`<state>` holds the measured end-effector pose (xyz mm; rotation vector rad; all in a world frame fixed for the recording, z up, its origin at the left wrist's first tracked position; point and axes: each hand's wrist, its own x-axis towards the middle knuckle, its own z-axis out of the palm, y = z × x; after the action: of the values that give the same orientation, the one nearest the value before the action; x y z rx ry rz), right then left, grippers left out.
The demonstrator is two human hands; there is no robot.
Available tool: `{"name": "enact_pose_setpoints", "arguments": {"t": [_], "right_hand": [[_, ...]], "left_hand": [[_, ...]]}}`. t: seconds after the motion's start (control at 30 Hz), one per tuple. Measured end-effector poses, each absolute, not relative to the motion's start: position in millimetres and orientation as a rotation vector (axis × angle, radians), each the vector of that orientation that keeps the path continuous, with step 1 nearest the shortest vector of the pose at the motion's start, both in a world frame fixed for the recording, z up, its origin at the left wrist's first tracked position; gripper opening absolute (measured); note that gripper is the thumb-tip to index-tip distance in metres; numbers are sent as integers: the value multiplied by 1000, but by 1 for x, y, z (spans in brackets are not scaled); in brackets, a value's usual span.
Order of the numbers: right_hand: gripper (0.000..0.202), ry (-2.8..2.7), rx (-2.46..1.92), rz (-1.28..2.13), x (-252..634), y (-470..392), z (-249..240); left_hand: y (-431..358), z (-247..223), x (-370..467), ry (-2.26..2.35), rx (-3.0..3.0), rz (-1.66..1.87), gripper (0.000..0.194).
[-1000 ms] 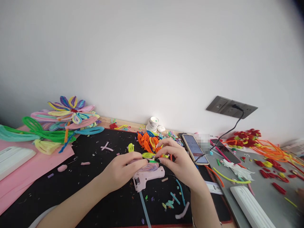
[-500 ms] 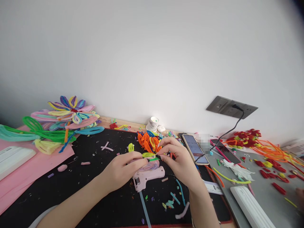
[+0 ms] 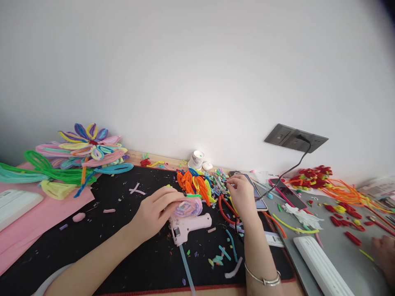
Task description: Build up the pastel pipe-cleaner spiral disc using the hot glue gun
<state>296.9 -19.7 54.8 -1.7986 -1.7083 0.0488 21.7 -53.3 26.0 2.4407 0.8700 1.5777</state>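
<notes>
Pipe-cleaner piece (image 3: 194, 196) lying left-right, pinched by left hand (image 3: 159, 209) fingers

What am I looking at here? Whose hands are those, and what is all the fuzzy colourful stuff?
The camera sits on a person's head, looking down at their own two bare hands. The left hand pinches a small pink-and-purple coiled piece made of fuzzy craft wire. The right hand reaches into a heap of small wire bits, beside a phone. Whether it grips one is hard to tell. A pink glue gun lies on the black mat. An orange bundle sits behind it, and a big finished flower lies far left. Another person's hand shows at the right edge.
</notes>
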Motion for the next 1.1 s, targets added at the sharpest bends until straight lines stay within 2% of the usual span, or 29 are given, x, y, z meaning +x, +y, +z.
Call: {"name": "enact_pose_setpoints", "arguments": {"t": [0.23,0.47,0.6,0.8,1.1], "right_hand": [[24,-1746,-1965,-13,308,-5,29],[16,-1677,-1956,-84,316,2,17],[11,-1619,-1932,-126,319,4,14],[24,-1646,-1812,-127,318,3,16],[11,-1611,-1724,-114,313,2,21]], "left_hand": [[-48,24,23,1129,2069,1533,11],[-39,10,22,1148,1799,1506,19],[-38,10,21,1137,1769,1487,20],[-38,12,22,1119,1753,1479,20],[-38,10,22,1103,1802,1441,19]]}}
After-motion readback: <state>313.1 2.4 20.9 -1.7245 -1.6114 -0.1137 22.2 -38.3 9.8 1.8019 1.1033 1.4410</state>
